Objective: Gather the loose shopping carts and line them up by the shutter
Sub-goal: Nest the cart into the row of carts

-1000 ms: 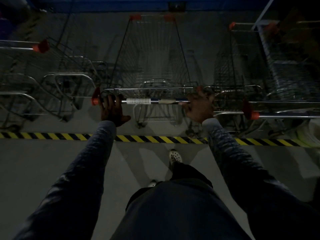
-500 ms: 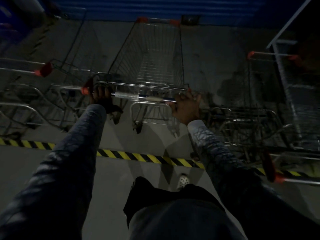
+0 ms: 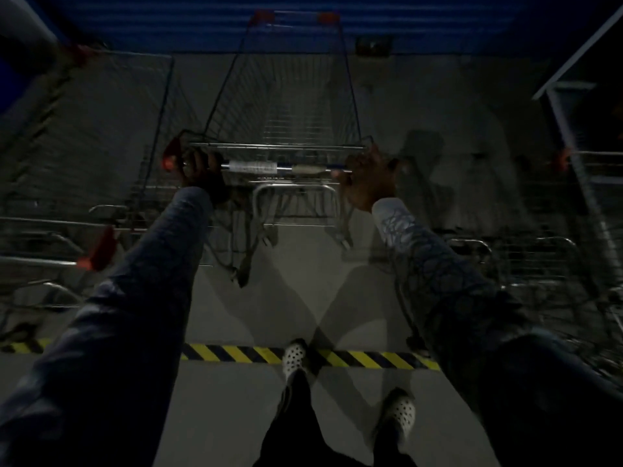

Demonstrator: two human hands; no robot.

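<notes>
A wire shopping cart (image 3: 290, 106) stands straight ahead, its front end close to the blue shutter (image 3: 303, 25). My left hand (image 3: 202, 173) grips the left end of its handle bar (image 3: 286, 168), beside the red end cap. My right hand (image 3: 369, 178) grips the bar's right end. Both arms are stretched forward. The cart's basket looks empty.
Other carts (image 3: 101, 183) are parked on the left, with red-capped handles (image 3: 97, 249) near my left arm. More carts (image 3: 546, 264) and a metal frame (image 3: 573, 136) stand on the right. A yellow-black floor stripe (image 3: 242, 353) runs under my feet.
The cart has rolled forward over the striped line toward the shutter, with both hands staying on the handle. I have stepped up to the stripe, and the side carts have slid outward.
</notes>
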